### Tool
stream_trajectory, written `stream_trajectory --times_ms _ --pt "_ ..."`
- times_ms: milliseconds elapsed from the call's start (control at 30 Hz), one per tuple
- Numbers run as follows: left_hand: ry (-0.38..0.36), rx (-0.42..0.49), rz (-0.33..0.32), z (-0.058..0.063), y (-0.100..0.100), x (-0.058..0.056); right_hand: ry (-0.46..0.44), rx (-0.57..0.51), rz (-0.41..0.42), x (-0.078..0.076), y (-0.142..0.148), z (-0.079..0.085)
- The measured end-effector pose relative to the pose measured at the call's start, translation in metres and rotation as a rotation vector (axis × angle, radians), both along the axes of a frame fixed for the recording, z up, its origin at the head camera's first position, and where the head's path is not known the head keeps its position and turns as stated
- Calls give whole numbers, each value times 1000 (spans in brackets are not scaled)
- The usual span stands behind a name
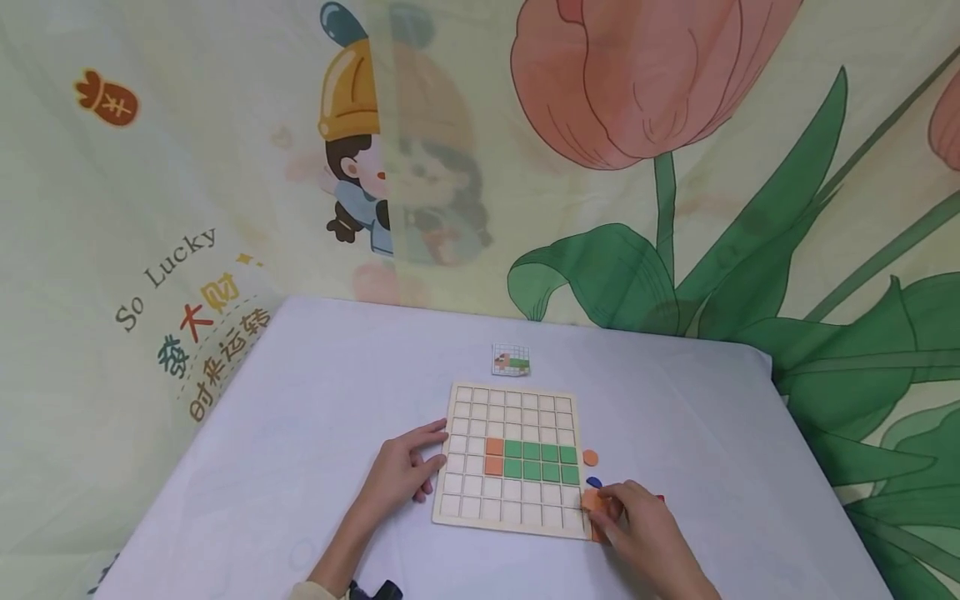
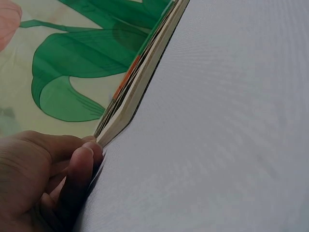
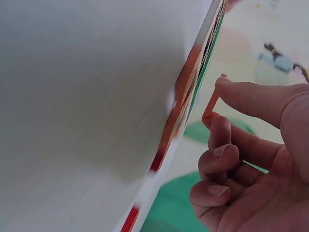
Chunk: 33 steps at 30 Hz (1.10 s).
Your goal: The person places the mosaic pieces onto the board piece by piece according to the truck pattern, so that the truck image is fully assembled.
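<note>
Orange tile (image 1: 592, 500) pinched in right hand (image 1: 647, 529) at the board's (image 1: 471, 486) four o'clock, left hand (image 1: 399, 471) spread at nine: picking seems done, aligning due.

Pink tulip (image 1: 652, 75) on backdrop (image 1: 247, 108); cartoon figure (image 1: 356, 158) left of it; white-covered table (image 1: 337, 375) below.

Soft, even light keeps the cloth (image 1: 675, 408) pale and bright in the head view, with a faint shadow under the right hand (image 1: 643, 523), while the small card (image 1: 511, 360) is too soft for fine detail. The left wrist view is dimmer and greyish, the underside of the left hand (image 2: 46, 176) sinking into dark shadow and fine ripples banding the cloth. In the right wrist view, the red tile (image 3: 130, 220) blurs, and grey shade clouds the cloth.
</note>
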<state>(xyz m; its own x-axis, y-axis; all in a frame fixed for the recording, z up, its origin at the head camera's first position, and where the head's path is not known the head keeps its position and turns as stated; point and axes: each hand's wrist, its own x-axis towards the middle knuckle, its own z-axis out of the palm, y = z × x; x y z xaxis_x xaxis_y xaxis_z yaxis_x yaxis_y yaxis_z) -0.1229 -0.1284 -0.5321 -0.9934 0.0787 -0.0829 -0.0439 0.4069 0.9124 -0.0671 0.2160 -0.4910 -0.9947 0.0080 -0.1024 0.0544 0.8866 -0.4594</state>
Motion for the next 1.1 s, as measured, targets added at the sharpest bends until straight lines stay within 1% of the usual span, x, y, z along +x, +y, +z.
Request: stream_trajectory --times_ms 133,300,467,633,933,1100 --pt "-4 7 -3 0 -1 0 50 -61 68 -4 -21 1" --pt "0 -5 0 0 -1 0 122 -59 163 -12 -43 1" --pt "1 -15 0 1 0 1 151 -44 229 -21 -59 0" --pt "13 -21 -5 1 0 1 150 -25 284 -29 -75 0" --pt "20 -32 -14 2 1 0 119 -70 331 -41 -98 1" --pt "14 -29 -9 3 0 0 108 -50 356 -47 -109 1"
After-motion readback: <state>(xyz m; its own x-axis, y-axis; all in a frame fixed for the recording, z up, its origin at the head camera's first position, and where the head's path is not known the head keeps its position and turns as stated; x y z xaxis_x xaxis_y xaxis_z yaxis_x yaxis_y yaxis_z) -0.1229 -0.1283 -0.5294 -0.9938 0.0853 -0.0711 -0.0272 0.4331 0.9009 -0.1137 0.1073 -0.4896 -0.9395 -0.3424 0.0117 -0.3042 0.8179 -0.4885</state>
